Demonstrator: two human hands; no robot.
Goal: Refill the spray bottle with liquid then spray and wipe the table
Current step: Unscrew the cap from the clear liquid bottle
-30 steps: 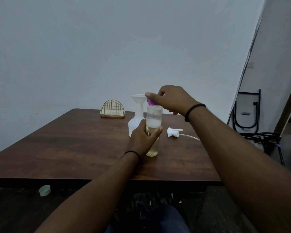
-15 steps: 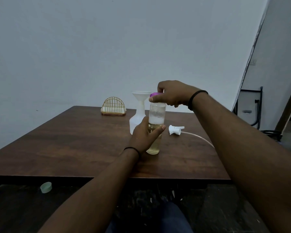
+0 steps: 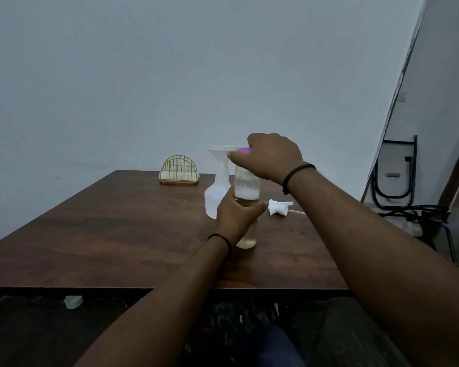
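The left hand (image 3: 235, 215) is wrapped around the middle of a clear bottle (image 3: 247, 192) that stands upright on the bench (image 3: 117, 234), its lower part holding yellowish liquid with foam above. The right hand (image 3: 272, 156) reaches over from the right and pinches the pink cap (image 3: 243, 150) at the bottle's top; whether the cap is seated or lifted off the neck cannot be told, since the fingers cover it. Both wrists carry dark bands. Just behind the clear bottle, partly hidden by it and by the left hand, stands the white spray bottle (image 3: 214, 197) with a white funnel (image 3: 220, 153) sitting in its neck; the right hand's fingertips lie close to the funnel's rim. To the right of both bottles, the spray head (image 3: 278, 206) lies on its side on the bench, apart from them, its thin tube trailing toward the right forearm, which hides the end. Farther back near the wall sits a gold wire holder (image 3: 179, 169) with white napkins in it. Below the bench's near edge, a pale green object (image 3: 73, 301) lies on the dark floor. At the far right, a folded frame (image 3: 398, 176) leans against the wall.
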